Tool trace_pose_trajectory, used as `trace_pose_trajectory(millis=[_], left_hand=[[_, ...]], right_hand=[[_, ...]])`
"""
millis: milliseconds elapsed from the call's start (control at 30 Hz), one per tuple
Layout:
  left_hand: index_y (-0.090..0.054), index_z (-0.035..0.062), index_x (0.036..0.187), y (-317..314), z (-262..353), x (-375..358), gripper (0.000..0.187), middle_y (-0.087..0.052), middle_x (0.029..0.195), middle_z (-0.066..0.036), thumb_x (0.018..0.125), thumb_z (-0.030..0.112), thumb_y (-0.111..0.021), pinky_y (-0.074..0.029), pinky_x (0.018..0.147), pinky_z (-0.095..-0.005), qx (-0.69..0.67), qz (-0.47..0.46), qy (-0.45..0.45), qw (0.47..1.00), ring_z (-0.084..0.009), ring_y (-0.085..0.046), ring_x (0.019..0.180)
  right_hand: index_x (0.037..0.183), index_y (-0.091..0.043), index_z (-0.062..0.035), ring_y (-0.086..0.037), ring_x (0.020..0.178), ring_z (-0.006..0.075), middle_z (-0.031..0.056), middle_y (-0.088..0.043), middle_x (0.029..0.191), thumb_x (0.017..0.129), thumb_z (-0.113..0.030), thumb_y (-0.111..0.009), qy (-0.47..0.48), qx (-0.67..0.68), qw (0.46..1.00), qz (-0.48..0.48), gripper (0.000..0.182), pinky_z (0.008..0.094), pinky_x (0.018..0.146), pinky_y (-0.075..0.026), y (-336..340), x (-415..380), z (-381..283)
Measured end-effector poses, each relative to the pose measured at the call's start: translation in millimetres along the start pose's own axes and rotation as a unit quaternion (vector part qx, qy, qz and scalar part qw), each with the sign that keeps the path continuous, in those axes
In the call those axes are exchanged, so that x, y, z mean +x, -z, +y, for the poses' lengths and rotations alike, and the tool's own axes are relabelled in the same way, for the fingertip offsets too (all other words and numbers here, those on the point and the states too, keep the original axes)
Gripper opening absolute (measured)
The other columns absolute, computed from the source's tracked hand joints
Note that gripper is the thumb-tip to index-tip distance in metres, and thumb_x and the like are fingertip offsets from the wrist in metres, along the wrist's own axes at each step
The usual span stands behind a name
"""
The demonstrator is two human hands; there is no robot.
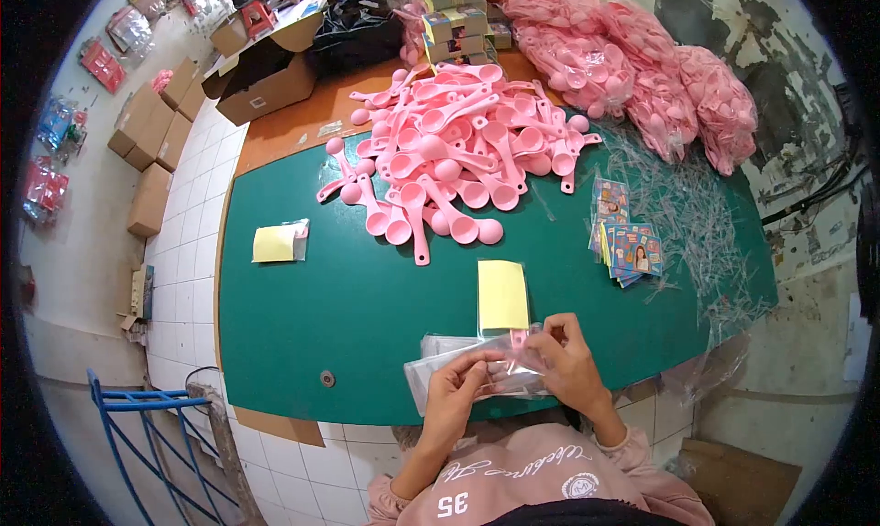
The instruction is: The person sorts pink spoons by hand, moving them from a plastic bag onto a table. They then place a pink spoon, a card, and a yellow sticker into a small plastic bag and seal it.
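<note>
Near the front edge of the green table, my left hand (456,386) is closed on the left part of a clear plastic bag (500,368). My right hand (570,366) pinches the bag's right side. Just beyond my fingers lies a yellow card (502,295) in a clear sleeve, with a bit of pink (519,337) showing at its lower end. A stack of clear bags (423,376) rests under and beside my left hand. Another yellow card (273,244) in a sleeve lies at the left.
Pink spoons (458,150) are heaped at the table's back. Printed cards (634,251) and scattered clear strips (701,242) lie at the right. Bagged pink spoons (642,77), an open carton (266,86) and card stacks (456,33) stand behind. A blue metal frame (147,399) is at lower left.
</note>
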State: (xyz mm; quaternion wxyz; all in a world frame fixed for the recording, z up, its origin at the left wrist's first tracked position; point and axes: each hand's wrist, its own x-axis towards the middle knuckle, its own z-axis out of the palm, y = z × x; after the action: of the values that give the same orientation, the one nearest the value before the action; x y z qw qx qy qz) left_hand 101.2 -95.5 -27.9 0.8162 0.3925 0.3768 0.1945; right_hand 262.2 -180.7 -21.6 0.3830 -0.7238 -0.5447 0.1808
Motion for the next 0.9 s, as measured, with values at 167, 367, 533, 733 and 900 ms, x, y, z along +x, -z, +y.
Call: trace_pose_trajectory(millis=[167,367,533,733,900], left_hand=[[-0.044,0.0027,0.119,22.1,13.7,-8.5,0.030,-0.060,0.098,-0.011,0.090,0.007,-0.045,-0.051,0.070,-0.0256,-0.018,-0.055,0.008,0.998,-0.0160,-0.061,0.088],[-0.050,0.0017,0.107,8.1,11.8,2.7,0.029,-0.056,0.099,-0.011,0.079,0.002,-0.060,-0.052,0.063,-0.0256,0.349,-0.040,-0.168,0.921,-0.0169,-0.060,0.084],[-0.057,0.0004,0.088,0.7,8.3,8.4,0.013,-0.056,0.090,-0.006,0.077,0.004,-0.064,-0.051,0.061,-0.0234,0.366,-0.009,-0.205,0.908,-0.0121,-0.058,0.080],[-0.056,-0.0020,0.085,0.2,6.3,10.4,0.014,-0.056,0.084,-0.003,0.077,0.005,-0.065,-0.048,0.061,-0.0211,0.354,0.046,-0.108,0.928,-0.0086,-0.056,0.076],[-0.053,-0.0012,0.090,-6.7,5.6,14.6,0.018,-0.059,0.081,-0.008,0.079,0.007,-0.064,-0.050,0.059,-0.0247,0.301,0.080,-0.128,0.942,-0.0145,-0.061,0.071]], right_hand=[[0.083,-0.059,-0.0026,-0.052,0.071,0.0191,0.0108,-0.045,0.088,0.070,0.000,-0.067,0.032,0.072,0.996,0.043,0.015,0.0287,0.062,-0.045,4.2,6.2,4.2],[0.083,-0.058,-0.0020,-0.054,0.076,0.0156,0.0099,-0.047,0.092,0.074,-0.003,-0.065,-0.046,0.156,0.986,-0.039,0.011,0.0267,0.063,-0.046,15.6,3.2,-5.9],[0.085,-0.056,-0.0005,-0.057,0.078,0.0121,0.0104,-0.052,0.092,0.079,-0.004,-0.060,-0.129,0.236,0.962,-0.046,0.008,0.0241,0.064,-0.047,4.8,-3.4,5.7],[0.085,-0.049,0.0041,-0.060,0.065,0.0112,0.0081,-0.058,0.075,0.084,-0.003,-0.055,-0.269,0.360,0.893,-0.029,0.010,0.0229,0.057,-0.050,-1.1,4.3,0.3],[0.088,-0.044,0.0027,-0.060,0.059,0.0113,0.0090,-0.057,0.073,0.083,0.000,-0.055,-0.267,0.354,0.895,0.043,0.013,0.0214,0.049,-0.050,-7.2,7.8,-5.6]])
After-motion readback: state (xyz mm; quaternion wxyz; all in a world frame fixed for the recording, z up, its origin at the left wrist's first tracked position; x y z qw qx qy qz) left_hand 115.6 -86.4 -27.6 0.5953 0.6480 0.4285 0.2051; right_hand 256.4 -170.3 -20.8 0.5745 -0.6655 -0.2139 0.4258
